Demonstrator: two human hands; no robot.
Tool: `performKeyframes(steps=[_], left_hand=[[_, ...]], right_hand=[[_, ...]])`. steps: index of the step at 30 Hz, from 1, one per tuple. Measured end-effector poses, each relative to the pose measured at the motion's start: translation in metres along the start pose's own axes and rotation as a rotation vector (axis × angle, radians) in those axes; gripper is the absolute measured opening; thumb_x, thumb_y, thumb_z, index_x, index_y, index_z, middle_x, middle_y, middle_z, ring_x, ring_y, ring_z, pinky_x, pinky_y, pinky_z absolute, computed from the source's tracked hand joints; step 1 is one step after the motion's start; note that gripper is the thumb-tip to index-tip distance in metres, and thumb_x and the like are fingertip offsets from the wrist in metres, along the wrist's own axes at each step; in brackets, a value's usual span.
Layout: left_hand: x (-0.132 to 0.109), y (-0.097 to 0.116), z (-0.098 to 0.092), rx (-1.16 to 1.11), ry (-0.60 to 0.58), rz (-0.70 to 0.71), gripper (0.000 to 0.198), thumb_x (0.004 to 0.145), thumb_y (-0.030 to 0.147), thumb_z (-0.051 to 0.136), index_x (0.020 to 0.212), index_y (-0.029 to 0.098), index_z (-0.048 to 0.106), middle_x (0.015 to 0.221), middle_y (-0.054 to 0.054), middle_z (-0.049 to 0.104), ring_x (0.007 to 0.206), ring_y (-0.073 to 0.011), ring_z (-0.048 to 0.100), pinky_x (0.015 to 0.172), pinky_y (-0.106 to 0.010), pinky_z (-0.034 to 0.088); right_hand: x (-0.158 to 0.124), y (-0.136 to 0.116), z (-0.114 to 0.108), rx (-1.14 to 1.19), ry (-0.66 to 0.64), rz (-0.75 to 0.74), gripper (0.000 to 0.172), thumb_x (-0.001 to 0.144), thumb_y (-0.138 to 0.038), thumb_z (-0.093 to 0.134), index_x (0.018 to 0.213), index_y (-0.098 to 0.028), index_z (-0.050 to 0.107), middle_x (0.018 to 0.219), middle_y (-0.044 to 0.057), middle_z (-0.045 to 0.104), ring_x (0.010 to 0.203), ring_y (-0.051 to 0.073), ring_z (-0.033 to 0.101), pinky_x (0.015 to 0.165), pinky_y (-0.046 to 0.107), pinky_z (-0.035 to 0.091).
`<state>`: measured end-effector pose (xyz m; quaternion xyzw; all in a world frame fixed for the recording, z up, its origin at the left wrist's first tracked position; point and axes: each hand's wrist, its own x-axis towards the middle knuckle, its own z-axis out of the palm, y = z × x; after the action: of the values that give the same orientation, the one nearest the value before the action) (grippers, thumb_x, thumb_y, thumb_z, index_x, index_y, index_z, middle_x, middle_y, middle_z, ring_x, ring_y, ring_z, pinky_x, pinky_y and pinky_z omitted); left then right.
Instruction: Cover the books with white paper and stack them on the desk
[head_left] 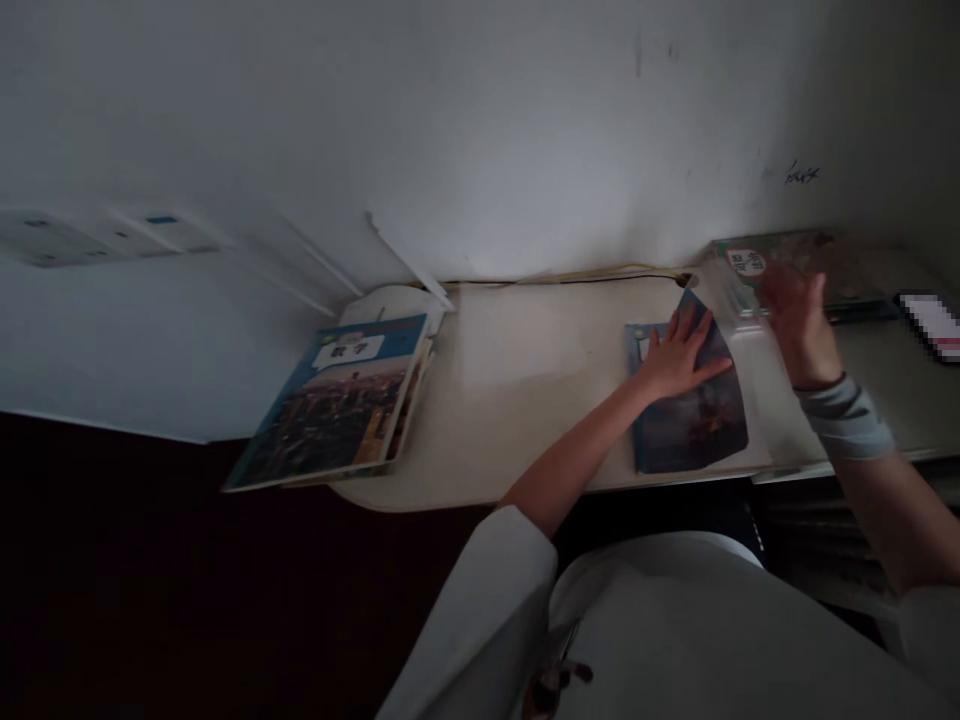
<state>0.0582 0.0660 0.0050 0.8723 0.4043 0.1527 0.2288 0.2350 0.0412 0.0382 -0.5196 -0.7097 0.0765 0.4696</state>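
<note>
In the head view, the left hand (679, 355) lies flat with its fingers spread on a dark blue book (694, 410), which sits toward the right of the worktop (525, 400), near the front edge. The right hand (799, 325), with a grey cuff at the wrist, is raised and slightly curled against a clear plastic sheet (742, 380), which rises beside the book between the two hands. The hand is blurred, so I cannot tell whether it grips the sheet. Past the right hand, at the back right corner, lies a second book (780, 260) with a white label. The sheet and the hand block part of it, and its cover is too blurred to read. Further right, a pixelated patch (930, 325) hides whatever lies there. At the left end, a stack of books (330, 400) with a city picture on top overhangs the front edge. A cable (570, 277) runs along the back edge against the wall (450, 130). The person's pale top (660, 620) fills the bottom of the view, and a small dark patterned thing (555, 690) at the lower edge is cut off and hard to make out.
</note>
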Motion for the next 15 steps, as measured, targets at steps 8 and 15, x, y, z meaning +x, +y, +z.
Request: performKeyframes(steps=[8,15], left_hand=[[0.029,-0.021,0.005,0.249,-0.131,0.071,0.067,0.092,0.057,0.027,0.148,0.021,0.020,0.157,-0.012,0.016,0.143,-0.0375,0.012,0.108,-0.066,0.014],[0.035,-0.050,-0.005,0.432,-0.027,-0.118,0.056,0.091,0.050,0.043,0.135,0.015,0.045,0.133,-0.017,0.051,0.123,-0.0296,0.045,0.100,-0.041,0.037]], right_hand=[[-0.068,-0.058,-0.010,-0.568,-0.760,-0.315,0.050,0.087,-0.052,0.049,0.121,-0.019,0.061,0.125,0.019,0.060,0.118,0.037,0.053,0.103,0.060,0.032],[-0.128,-0.027,0.016,-0.721,-0.714,-0.246,0.066,0.086,-0.057,0.049,0.138,-0.017,0.045,0.146,0.019,0.038,0.131,0.040,0.039,0.096,0.062,0.035]])
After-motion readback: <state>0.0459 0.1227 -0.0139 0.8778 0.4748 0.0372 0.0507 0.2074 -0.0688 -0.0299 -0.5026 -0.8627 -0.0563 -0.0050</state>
